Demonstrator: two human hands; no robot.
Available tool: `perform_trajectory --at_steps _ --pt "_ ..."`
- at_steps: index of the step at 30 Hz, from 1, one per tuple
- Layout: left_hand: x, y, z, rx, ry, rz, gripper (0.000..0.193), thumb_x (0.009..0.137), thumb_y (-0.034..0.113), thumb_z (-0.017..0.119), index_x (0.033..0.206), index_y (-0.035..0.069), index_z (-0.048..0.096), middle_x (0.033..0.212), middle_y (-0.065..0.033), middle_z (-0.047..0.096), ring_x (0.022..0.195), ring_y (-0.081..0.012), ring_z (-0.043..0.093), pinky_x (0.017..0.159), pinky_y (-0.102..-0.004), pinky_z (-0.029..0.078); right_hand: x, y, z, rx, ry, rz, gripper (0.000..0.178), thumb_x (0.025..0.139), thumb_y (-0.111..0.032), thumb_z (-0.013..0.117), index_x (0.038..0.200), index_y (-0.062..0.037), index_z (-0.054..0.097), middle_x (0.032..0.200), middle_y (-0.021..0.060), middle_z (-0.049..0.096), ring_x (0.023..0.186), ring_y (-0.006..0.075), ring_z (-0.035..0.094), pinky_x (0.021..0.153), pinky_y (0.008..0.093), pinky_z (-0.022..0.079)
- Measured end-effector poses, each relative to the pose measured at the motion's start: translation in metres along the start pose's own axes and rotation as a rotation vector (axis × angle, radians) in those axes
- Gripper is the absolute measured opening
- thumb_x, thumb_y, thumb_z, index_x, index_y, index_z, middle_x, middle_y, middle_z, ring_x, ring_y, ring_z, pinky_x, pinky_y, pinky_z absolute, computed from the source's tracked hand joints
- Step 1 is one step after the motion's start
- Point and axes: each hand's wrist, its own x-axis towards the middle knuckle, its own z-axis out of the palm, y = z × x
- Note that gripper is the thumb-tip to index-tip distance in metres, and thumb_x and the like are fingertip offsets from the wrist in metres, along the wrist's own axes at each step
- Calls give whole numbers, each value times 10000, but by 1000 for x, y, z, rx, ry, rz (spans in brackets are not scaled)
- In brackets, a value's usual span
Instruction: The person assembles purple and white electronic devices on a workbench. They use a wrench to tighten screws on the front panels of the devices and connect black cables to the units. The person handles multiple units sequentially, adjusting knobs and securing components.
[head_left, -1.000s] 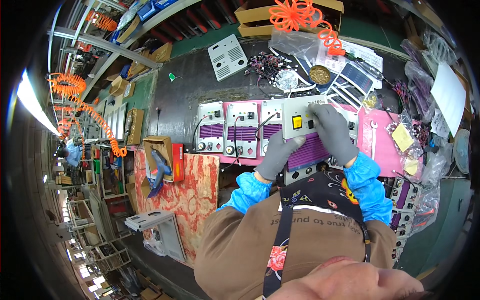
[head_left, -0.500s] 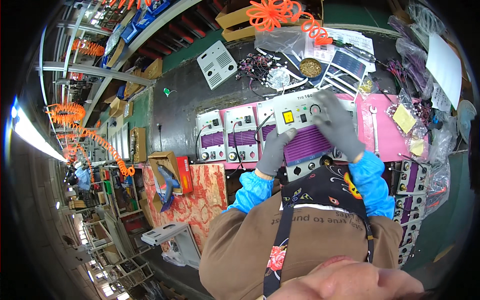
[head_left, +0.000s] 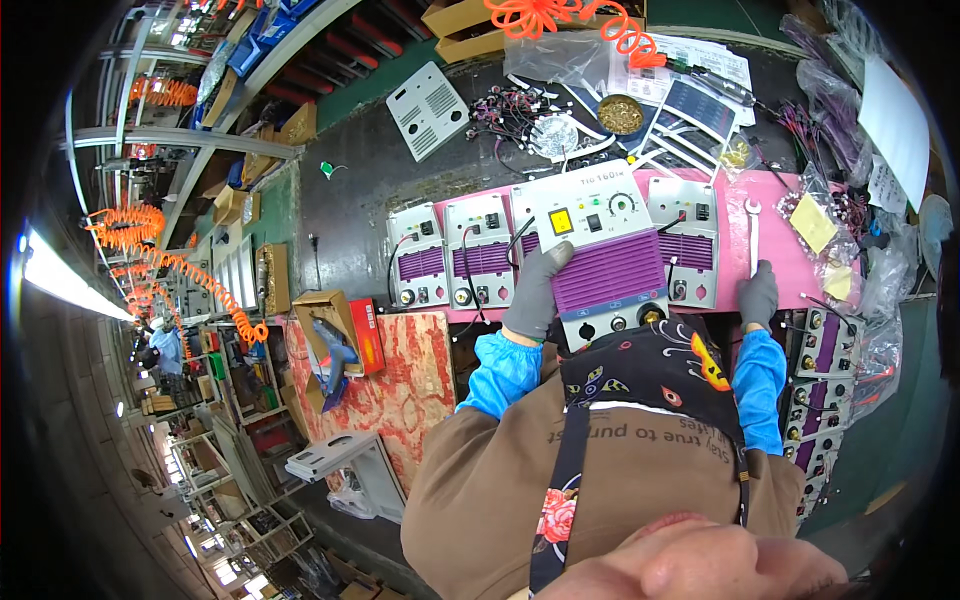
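My left hand is closed on the left edge of a welding machine front panel, its thumb on the face. The panel is light grey with purple louvres, a yellow switch, a black rocker switch and a dial; sockets line its lower part. It is tilted up in front of my apron. My right hand is closed around the lower end of a silver wrench lying on the pink mat. Grey gloves cover both hands.
Similar panels stand in a row, including one at left and one right of mine. Behind lie wire bundles, a tin of small brass-coloured parts and a screwdriver on an orange coiled hose. Stacked panels stand at right.
My right hand has left the panel's upper right side and moved right and down to the wrench. The left hand still holds the panel, whose face now shows more fully.
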Motion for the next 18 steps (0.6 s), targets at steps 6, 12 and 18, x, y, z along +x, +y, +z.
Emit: perform_trajectory --at_steps 6,12,18 --pt "-3 3 -3 -49 -3 -22 512 912 216 599 1344 -51 530 1254 -147 629 1097 -235 629 986 -355 492 -31 -32 -74 1105 -196 -40 215 931 -98 556 1133 -24 556 963 153 631 787 144 618 631 301 519" --pt "4 0 -2 -20 -60 -49 488 932 232 607 1319 -60 550 1234 -143 641 1073 -213 630 960 -343 491 -85 -128 -169 664 8 -795 371 948 -109 608 1317 -127 581 826 83 635 687 172 625 609 311 506" --pt "3 8 1 70 -85 -8 446 938 225 613 1291 -46 582 1191 -118 663 1062 -186 625 961 -326 471 -85 -146 -180 420 209 -1020 478 883 -146 678 1343 -248 599 735 60 576 639 257 593 564 387 471"
